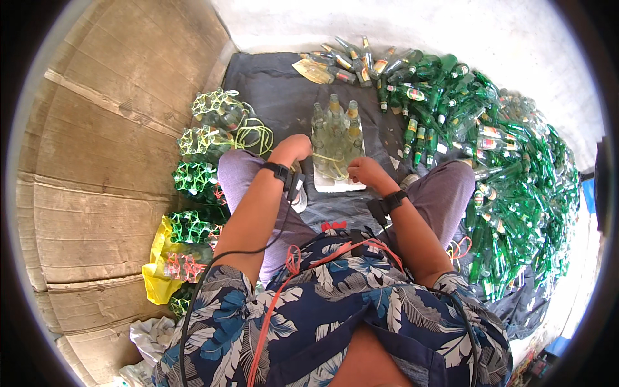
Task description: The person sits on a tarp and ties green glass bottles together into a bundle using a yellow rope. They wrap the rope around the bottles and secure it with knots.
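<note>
Several clear glass bottles point(334, 128) stand upright in a tight group on a white board point(321, 184) between my knees. A pale yellow-green plastic cord point(331, 158) runs across the near side of the group. My left hand point(295, 146), fingers curled, holds the cord beside the bottles' left side. At the near right corner my right hand point(366, 171) pinches the cord close to the glass. The fingertips of my left hand are partly hidden. Some bottles carry orange-yellow neck labels.
Green and clear bottles point(512, 193) lie heaped at the right. Tied bundles point(193, 178) line the cardboard wall point(104, 193) at the left, near a loose yellow-green cord coil point(255, 135) and a yellow bag point(157, 271). Red cord point(271, 309) hangs over my shirt. A black sheet point(280, 82) covers the ground.
</note>
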A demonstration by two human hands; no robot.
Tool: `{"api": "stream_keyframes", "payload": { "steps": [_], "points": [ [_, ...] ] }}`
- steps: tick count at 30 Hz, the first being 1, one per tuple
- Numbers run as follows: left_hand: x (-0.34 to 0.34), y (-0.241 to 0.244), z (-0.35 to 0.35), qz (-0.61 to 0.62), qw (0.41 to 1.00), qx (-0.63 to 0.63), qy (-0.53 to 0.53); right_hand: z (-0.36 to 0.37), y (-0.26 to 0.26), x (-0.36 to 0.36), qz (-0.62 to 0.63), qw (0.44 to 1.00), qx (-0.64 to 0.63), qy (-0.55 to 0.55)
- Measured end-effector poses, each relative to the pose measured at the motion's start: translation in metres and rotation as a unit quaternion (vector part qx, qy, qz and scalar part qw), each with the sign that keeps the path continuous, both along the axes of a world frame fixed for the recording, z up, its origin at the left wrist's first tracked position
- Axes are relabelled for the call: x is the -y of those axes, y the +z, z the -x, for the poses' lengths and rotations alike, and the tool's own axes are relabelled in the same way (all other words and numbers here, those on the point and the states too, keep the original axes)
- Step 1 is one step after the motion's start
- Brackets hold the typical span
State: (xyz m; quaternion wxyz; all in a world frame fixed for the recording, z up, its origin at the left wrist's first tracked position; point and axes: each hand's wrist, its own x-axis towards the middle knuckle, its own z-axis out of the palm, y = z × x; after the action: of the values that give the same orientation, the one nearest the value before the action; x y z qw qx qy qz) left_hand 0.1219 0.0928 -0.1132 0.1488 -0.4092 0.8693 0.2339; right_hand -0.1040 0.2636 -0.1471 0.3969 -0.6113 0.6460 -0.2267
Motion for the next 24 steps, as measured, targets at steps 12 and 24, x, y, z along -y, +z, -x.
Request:
{"api": "stream_keyframes", "payload": {
  "steps": [12,24],
  "points": [
    [0.083,0.030,-0.008,-0.033,0.995,0.041,-0.084,0.032,0.095,0.030,-0.007,0.992,0.106,-0.061],
    [0.150,0.026,0.010,-0.246,0.948,-0.065,0.191,0.076,0.139,0.151,-0.135,0.984,0.113,-0.018]
  ]
}}
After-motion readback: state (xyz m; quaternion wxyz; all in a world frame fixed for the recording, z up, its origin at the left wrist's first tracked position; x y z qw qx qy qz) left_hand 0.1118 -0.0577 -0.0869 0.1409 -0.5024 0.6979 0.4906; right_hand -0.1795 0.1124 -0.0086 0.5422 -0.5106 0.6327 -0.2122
